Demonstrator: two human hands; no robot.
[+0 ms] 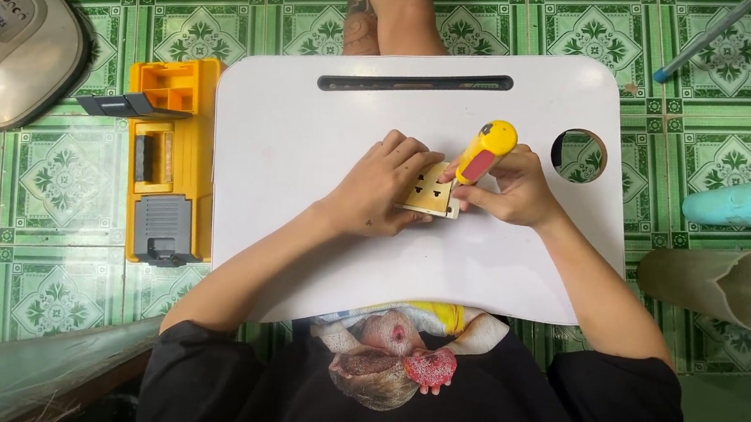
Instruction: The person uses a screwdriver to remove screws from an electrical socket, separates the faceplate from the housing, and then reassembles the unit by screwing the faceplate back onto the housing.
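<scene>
A small cream-coloured wall socket (430, 189) lies on the white lap table (309, 142). My left hand (382, 184) grips it from the left side and holds it down. In my right hand (509, 188) is a screwdriver with a yellow and red handle (488, 148); its tip points down at the socket's right end. The shaft is mostly hidden by my fingers.
A yellow toolbox (170, 161) lies open on the green tiled floor left of the table. A beige fan base (14, 44) stands at top left. A teal bottle (743, 200) and a beige jug (731, 286) lie at the right. A person's leg (389, 8) is beyond the table.
</scene>
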